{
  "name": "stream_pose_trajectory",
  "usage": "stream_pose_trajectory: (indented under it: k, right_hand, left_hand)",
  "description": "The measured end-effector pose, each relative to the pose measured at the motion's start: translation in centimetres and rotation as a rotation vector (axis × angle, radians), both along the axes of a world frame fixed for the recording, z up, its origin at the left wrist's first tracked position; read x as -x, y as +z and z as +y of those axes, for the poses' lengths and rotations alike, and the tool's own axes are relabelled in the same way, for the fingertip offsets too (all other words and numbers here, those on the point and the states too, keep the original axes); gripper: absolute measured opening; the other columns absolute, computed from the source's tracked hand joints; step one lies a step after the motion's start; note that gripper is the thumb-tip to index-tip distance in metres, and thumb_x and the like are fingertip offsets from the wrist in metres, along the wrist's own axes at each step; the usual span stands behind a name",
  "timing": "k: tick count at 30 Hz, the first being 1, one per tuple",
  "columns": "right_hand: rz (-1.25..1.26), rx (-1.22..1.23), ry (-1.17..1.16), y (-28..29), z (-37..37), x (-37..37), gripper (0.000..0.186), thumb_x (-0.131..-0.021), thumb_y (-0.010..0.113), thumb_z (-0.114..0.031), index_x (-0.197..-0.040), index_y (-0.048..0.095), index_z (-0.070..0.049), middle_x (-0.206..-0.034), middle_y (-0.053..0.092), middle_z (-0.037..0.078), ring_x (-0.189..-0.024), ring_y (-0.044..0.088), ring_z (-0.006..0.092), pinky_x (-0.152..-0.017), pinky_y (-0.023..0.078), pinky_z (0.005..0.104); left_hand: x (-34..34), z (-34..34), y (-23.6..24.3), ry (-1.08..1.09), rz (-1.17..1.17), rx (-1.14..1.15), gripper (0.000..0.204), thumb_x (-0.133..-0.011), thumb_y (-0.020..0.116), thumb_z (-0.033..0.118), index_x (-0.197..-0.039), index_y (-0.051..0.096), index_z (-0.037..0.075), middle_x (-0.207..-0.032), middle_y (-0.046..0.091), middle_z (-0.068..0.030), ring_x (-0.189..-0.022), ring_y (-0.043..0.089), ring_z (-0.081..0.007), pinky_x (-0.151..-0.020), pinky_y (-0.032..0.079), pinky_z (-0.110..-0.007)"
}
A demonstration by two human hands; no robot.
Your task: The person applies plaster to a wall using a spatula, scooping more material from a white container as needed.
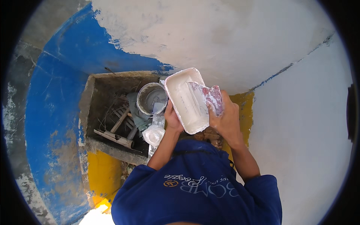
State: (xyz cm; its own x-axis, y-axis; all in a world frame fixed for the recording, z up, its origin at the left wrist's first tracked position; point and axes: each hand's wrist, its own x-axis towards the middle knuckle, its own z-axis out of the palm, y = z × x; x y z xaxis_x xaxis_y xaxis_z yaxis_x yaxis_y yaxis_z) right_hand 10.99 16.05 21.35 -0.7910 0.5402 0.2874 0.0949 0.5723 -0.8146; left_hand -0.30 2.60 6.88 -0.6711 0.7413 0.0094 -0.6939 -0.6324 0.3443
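My left hand [172,120] grips the left side of a white rectangular tray [180,97] coated inside with white paste. In my right hand [228,122] is a flat scraper [210,95] with a red, white-smeared surface, its blade over the inside of the tray. Just left of the tray is a round bucket [153,97] with grey-white residue and some liquid. A white, paste-covered object [153,135] lies below the bucket; I cannot make out exactly what it is.
A concrete trough [90,108] holds metal rods, pipes [119,120] and a green cloth [137,112]. Around it are a blue-painted wall [52,105], a pale plastered surface [262,45] and yellow-painted patches [101,168]. Some brown rubble [210,138] shows behind my body.
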Motion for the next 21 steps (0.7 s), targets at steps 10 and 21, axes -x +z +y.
stream_pose_trajectory:
  k: [10, 21]
  right_hand:
    - [-0.183, -0.057, 0.12, -2.7, -2.2, 2.4, 0.043, -0.077, 0.066, -0.005, -0.118, 0.056, 0.003, -0.088, 0.066, 0.031, -0.079, 0.064, 0.05, -0.071, 0.051, 0.0537]
    - [-0.252, 0.074, 0.214, -2.7, -3.4, 2.9, 0.04, -0.072, 0.065, -0.004, -0.11, 0.06, 0.007, -0.084, 0.064, 0.034, -0.078, 0.063, 0.0519, -0.073, 0.051, 0.0541]
  left_hand:
    - [-0.7, 0.3, -0.7, 0.099, -0.041, 0.043, 0.068, -0.103, 0.033, 0.059, -0.148, 0.041, 0.008, -0.14, 0.055, -0.0124, -0.124, 0.056, -0.0287, -0.105, 0.046, -0.046]
    - [-0.9, 0.4, -1.2, 0.136, -0.122, 0.001, 0.054, -0.099, 0.042, 0.045, -0.138, 0.051, 0.008, -0.125, 0.063, -0.012, -0.113, 0.063, -0.0271, -0.098, 0.051, -0.043]
